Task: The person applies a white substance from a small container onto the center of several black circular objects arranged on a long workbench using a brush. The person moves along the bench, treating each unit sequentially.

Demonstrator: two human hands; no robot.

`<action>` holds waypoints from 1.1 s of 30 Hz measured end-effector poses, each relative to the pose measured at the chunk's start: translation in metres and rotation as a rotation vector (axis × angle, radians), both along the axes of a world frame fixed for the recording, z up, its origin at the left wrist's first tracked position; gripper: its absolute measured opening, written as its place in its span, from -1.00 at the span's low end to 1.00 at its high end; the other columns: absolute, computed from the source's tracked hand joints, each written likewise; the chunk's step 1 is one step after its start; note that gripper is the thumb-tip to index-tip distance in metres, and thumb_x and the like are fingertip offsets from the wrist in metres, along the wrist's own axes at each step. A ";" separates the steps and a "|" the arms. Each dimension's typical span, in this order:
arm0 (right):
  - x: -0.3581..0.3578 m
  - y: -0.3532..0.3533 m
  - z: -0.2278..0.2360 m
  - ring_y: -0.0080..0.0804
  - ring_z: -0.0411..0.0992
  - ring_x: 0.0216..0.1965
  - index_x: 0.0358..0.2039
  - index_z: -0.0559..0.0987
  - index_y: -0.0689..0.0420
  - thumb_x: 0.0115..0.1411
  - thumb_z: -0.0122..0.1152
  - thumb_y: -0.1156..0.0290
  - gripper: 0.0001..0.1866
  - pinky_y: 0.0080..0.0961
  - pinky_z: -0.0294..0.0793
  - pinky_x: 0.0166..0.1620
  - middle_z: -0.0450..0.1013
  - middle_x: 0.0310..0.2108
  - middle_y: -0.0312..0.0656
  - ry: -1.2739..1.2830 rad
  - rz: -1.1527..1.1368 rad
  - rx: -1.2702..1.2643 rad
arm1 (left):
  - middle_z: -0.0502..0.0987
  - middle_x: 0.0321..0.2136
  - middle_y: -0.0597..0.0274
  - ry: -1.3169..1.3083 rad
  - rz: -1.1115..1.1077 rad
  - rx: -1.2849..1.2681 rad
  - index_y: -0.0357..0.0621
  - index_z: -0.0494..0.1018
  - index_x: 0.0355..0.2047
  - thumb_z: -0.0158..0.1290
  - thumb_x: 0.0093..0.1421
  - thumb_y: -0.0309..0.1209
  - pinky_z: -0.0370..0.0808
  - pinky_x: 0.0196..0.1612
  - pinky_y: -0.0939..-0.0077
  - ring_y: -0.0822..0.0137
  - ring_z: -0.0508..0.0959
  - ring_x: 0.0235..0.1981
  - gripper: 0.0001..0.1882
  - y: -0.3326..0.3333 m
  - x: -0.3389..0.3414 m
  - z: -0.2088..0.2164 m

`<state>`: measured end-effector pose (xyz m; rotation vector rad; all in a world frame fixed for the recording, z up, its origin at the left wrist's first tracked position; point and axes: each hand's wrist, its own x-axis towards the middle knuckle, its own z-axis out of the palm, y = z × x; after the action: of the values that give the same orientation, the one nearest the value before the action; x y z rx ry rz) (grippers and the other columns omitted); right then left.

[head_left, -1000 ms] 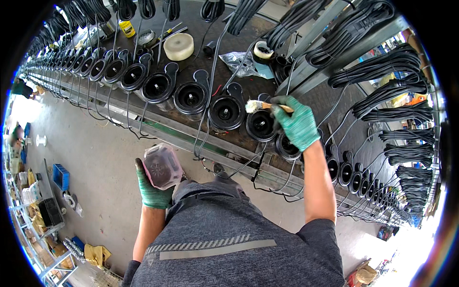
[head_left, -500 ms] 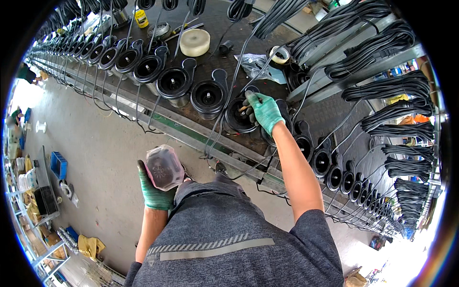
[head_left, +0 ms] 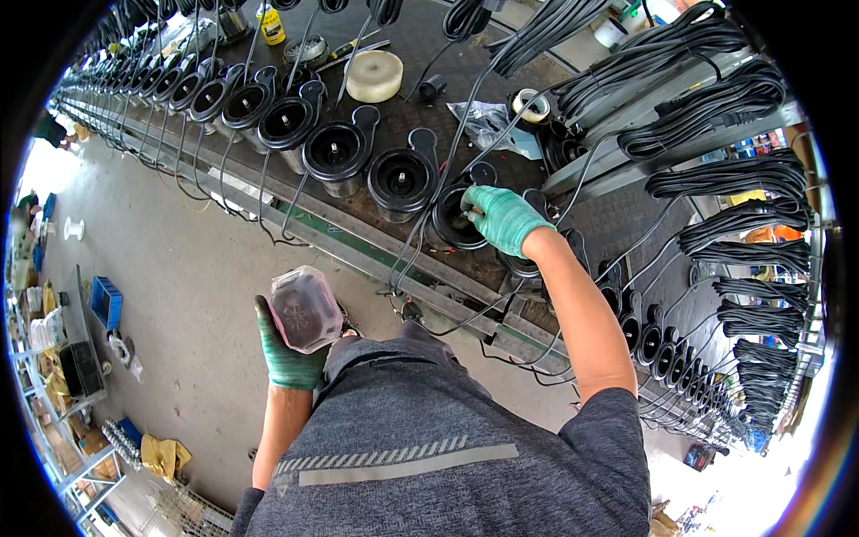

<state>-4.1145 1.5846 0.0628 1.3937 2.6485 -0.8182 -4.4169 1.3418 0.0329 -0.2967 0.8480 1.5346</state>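
My left hand [head_left: 288, 356], in a green glove, holds a clear plastic jar [head_left: 305, 309] with dark contents at waist height, off the bench. My right hand [head_left: 502, 217], also gloved in green, reaches forward and rests with closed fingers on the rim of a black round housing [head_left: 455, 217] in a long row of the same black housings [head_left: 335, 152] on the metal bench. Whatever its fingers pinch is hidden inside the housing. Black cables [head_left: 428, 215] run from the housings over the bench edge.
Coiled black cable bundles [head_left: 716, 98] hang on racks at the right. A pale tape roll [head_left: 374, 75], a smaller tape roll [head_left: 532, 105], a plastic bag [head_left: 483, 118] and a yellow bottle [head_left: 271, 24] lie behind the row. A blue crate [head_left: 106, 302] stands on the concrete floor at left.
My right hand moved left along the row from one housing to another, and the pale object it held a second ago is out of sight. The left hand kept the jar steady.
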 end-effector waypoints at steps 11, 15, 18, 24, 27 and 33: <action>0.020 -0.024 0.066 -0.39 0.56 -0.25 -0.07 0.62 0.13 0.28 0.24 0.42 -0.78 -0.44 0.52 -0.08 0.61 -0.27 -0.11 0.267 -0.430 -0.116 | 0.52 0.04 0.11 -0.017 -0.042 0.030 0.06 0.35 0.23 -0.22 0.30 0.34 0.57 -0.39 0.15 0.06 0.57 -0.22 -0.24 0.008 -0.027 -0.005; 0.000 -0.048 0.094 -0.52 0.54 -0.44 -0.10 0.62 0.17 0.28 0.27 0.39 -0.79 -0.50 0.53 -0.36 0.62 -0.36 -0.11 0.556 -0.647 -0.125 | 0.52 0.04 0.11 -0.023 -0.044 0.027 0.05 0.35 0.23 -0.18 0.29 0.35 0.56 -0.38 0.17 0.06 0.56 -0.21 -0.24 0.010 -0.045 -0.007; -0.036 -0.057 0.080 -0.60 0.50 -0.52 -0.14 0.62 0.17 0.27 0.30 0.38 -0.80 -0.53 0.48 -0.48 0.62 -0.42 -0.17 0.545 -0.578 0.100 | 0.52 0.03 0.10 -0.013 -0.049 0.043 0.06 0.35 0.23 -0.17 0.28 0.34 0.56 -0.38 0.18 0.06 0.56 -0.21 -0.24 0.011 -0.060 -0.010; -0.095 -0.037 0.012 0.02 0.58 -0.32 -0.18 0.60 0.15 0.23 0.30 0.39 -0.82 -0.28 0.55 -0.23 0.59 -0.34 0.07 0.425 -0.505 0.185 | 0.51 0.02 0.10 -0.014 -0.036 0.074 0.07 0.36 0.22 -0.18 0.29 0.35 0.55 -0.40 0.21 0.08 0.56 -0.22 -0.25 0.010 -0.096 -0.015; -0.108 -0.023 -0.028 -0.02 0.57 -0.35 -0.16 0.60 0.14 0.25 0.27 0.40 -0.83 -0.29 0.55 -0.24 0.58 -0.36 0.05 0.361 -0.502 0.209 | 0.51 0.02 0.12 -0.009 -0.026 0.060 0.08 0.37 0.21 -0.18 0.29 0.34 0.55 -0.41 0.23 0.09 0.57 -0.23 -0.26 0.010 -0.112 -0.014; -0.123 0.004 -0.034 -0.61 0.43 -0.65 -0.16 0.62 0.14 0.36 0.22 0.31 -0.81 -0.62 0.36 -0.61 0.51 -0.50 -0.30 0.749 -0.819 -0.283 | 0.54 -0.01 0.15 -0.022 -0.014 0.030 0.11 0.39 0.19 -0.18 0.30 0.33 0.56 -0.41 0.25 0.11 0.58 -0.26 -0.29 0.007 -0.147 -0.019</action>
<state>-4.2379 1.5881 0.0289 2.4684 2.0777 -2.0275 -4.5636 1.3486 0.0134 -0.2844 0.8081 1.5271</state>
